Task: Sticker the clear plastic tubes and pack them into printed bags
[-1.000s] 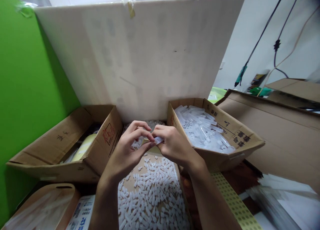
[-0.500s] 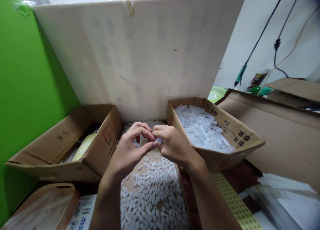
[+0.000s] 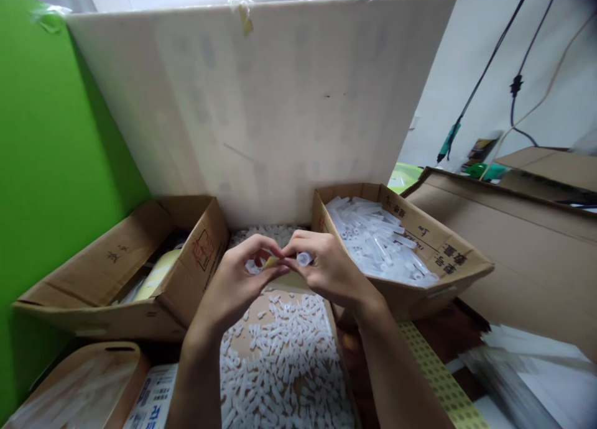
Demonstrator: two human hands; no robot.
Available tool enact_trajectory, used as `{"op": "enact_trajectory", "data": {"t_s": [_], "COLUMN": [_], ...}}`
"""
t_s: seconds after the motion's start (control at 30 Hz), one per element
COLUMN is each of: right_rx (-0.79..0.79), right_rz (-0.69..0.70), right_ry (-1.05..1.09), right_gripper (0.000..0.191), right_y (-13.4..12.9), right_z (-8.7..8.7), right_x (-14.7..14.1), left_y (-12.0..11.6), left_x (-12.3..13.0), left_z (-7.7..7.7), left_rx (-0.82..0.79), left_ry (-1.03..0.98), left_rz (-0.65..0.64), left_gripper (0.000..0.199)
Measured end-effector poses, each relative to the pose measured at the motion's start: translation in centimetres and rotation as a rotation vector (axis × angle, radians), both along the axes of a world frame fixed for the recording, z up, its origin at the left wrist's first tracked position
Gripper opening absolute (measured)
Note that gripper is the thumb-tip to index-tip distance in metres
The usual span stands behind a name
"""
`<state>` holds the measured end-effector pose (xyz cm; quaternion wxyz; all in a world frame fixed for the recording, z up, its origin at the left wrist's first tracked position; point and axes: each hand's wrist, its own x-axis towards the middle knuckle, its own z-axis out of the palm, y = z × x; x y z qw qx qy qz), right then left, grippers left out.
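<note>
Both hands meet above a tray of small white plastic pieces [image 3: 289,367]. My right hand [image 3: 329,268] is closed around a translucent plastic tube [image 3: 305,258], whose round open end faces me. The thumb and forefinger of my left hand [image 3: 242,276] are pressed together, their tips touching the right hand's fingertips. Whatever lies in that pinch is too small or too hidden to name. A yellowish patch shows beside the left fingers; I cannot tell whether it is held or lies behind them.
To the right, a cardboard box [image 3: 466,264] holds many translucent tubes [image 3: 377,239]. Another cardboard box [image 3: 116,255] sits at left. Below it are a tan bin [image 3: 133,360] and a printed box [image 3: 152,395]. A yellow dotted sheet [image 3: 433,379] lies right of my forearm. A white board [image 3: 270,106] stands behind.
My right hand has turned so the tube's round end now faces me. The fingertips of both hands have come together, and the left thumb has drawn back from the tube.
</note>
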<state>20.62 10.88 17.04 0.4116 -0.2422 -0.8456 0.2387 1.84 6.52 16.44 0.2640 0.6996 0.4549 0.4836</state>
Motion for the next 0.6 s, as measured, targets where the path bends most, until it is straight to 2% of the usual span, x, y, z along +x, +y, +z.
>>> {"op": "enact_trajectory", "data": {"t_s": [0.07,0.13,0.27,0.33,0.47,0.6], "right_rx": [0.006,0.013,-0.013,-0.027,-0.067,-0.154], "right_rz": [-0.062,-0.121,-0.135,-0.149,-0.164,-0.012], "right_ry": [-0.021,-0.026,0.044,0.11,0.369,0.512], "right_gripper": [0.007,0.014,0.026,0.023,0.023,0.018], "right_y": [-0.3,-0.6,-0.6,-0.5,-1.2,-4.1], "right_z": [0.3,0.5,0.6,0.4,0.2,0.8], "right_x": [-0.1,-0.1,0.2,0.2,-0.3,-2.8], "left_y": [0.1,0.1,0.3,0.6,1.7,2.7], "left_x": [-0.9,-1.7,-2.7,-2.8,-2.1,-0.8], "left_z": [-0.3,-0.5,-0.6,-0.9,-2.4,-3.7], "left_rx": [-0.056,-0.074,-0.056,-0.049,-0.098,-0.111], "left_ry": [0.003,0.006,0.044,0.061,0.034,0.007], "left_rz": [0.052,0.11,0.23,0.26,0.212,0.135], "left_gripper": [0.015,0.015,0.012,0.012,0.014,0.006]}}
